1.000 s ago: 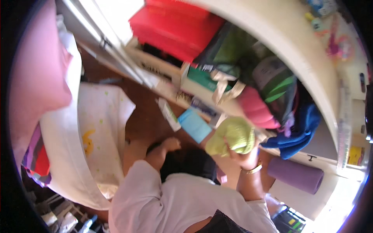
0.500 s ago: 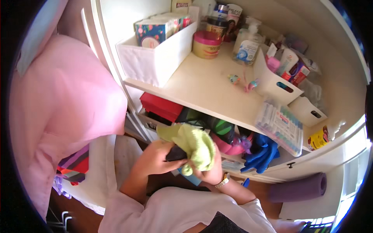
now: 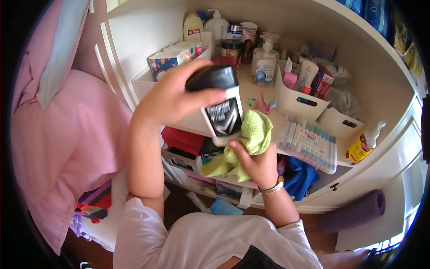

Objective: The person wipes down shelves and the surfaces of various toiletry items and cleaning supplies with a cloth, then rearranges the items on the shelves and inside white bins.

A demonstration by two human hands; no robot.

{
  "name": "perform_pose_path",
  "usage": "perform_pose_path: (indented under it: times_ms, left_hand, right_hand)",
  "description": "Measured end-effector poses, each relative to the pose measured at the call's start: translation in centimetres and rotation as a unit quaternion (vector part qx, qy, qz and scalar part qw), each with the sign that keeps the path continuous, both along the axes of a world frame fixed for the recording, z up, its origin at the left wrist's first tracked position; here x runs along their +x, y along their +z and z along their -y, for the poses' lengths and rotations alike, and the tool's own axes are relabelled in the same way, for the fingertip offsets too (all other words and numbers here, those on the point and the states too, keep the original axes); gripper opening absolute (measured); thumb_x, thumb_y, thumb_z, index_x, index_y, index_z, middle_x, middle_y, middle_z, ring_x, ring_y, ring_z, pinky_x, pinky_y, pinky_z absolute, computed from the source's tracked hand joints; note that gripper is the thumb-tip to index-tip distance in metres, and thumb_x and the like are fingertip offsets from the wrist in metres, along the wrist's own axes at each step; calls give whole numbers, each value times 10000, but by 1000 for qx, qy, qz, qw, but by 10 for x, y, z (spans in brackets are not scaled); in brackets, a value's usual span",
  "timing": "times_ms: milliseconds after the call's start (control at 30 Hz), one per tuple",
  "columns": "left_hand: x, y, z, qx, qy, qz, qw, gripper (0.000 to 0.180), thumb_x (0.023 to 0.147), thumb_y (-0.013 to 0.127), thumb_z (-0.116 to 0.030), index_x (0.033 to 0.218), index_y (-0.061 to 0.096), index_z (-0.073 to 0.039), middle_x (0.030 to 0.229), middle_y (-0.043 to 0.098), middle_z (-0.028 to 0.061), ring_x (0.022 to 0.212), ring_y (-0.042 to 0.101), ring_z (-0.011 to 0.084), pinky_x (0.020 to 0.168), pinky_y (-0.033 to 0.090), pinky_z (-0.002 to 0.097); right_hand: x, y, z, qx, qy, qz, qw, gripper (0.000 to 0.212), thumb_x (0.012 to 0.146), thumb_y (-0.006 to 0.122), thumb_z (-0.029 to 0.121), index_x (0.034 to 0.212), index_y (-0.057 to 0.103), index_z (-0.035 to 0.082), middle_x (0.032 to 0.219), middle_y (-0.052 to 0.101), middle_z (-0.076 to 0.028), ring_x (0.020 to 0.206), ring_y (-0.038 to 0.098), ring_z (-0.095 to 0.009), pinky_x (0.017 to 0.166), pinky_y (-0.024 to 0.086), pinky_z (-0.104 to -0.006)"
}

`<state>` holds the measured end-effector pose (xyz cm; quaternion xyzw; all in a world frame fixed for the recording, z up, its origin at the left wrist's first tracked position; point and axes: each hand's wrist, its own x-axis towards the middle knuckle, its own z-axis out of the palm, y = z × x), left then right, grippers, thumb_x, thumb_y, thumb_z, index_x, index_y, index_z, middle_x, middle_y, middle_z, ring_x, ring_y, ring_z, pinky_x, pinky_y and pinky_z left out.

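Note:
My left hand [image 3: 174,98] is closed round the black cap end of a white bottle [image 3: 226,116] with a black label. The bottle is raised in front of the shelf, cap upward and slightly tilted. Below and beside it, my right hand [image 3: 260,166] grips a lime-green cloth [image 3: 256,132], its thumb close to the bottle's lower end. Part of the cloth hangs down to the left of that hand. Whether the cloth touches the bottle's back is hidden.
On the shelf stand a white box of tissue packs [image 3: 165,62], a clear pump bottle [image 3: 265,62], white bins [image 3: 300,101], a case of markers [image 3: 308,143] and a yellow bottle [image 3: 360,145]. Pink fabric [image 3: 76,148] hangs at left. A purple rolled mat [image 3: 354,213] lies lower right.
Both hands have risen toward the shelf. The bottle, mostly covered by the cloth before, now shows its label, and the cloth has shifted to its lower right side.

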<state>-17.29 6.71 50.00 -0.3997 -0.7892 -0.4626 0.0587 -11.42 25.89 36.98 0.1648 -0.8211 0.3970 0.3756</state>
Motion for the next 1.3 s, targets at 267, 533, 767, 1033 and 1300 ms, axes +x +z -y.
perform_pose_path:
  times_ms: [267,533,767,1033,1300]
  left_hand:
    - [-134,64,-46,-102,238,-205,944,389,723,705,-253,1051,609,-66,941,648,106,848,614,224,776,473,321]
    - [-272,57,-67,-62,406,-244,878,387,671,727,-279,997,652,-86,965,652,149,926,617,301,813,482,380]
    - [-322,71,-76,-109,417,-220,875,401,648,744,-340,932,675,-66,961,653,160,924,622,301,795,493,387]
    - [-330,71,-86,-117,432,-242,861,462,632,767,-366,951,670,-47,912,663,168,858,644,294,779,494,367]
    - [-359,41,-86,-287,352,-256,853,453,611,781,-306,915,664,9,924,651,188,874,627,326,774,489,387]
  right_hand:
    - [-36,-19,-10,62,-74,-119,988,266,724,713,301,857,650,80,744,609,-120,582,598,-287,505,486,-361]
    - [-41,-23,-11,89,-76,-102,988,292,709,708,327,887,653,101,753,581,-101,570,587,-255,494,484,-336]
    - [-39,-20,-12,95,-58,-97,989,252,680,732,242,843,646,70,778,635,-82,631,603,-257,546,505,-343]
    - [-39,-21,-15,105,-59,-65,991,272,669,740,266,826,647,64,759,628,-77,604,594,-243,534,496,-333]
    - [-41,-22,-17,107,-55,-58,991,288,668,742,278,830,647,59,751,626,-76,595,592,-238,527,495,-332]
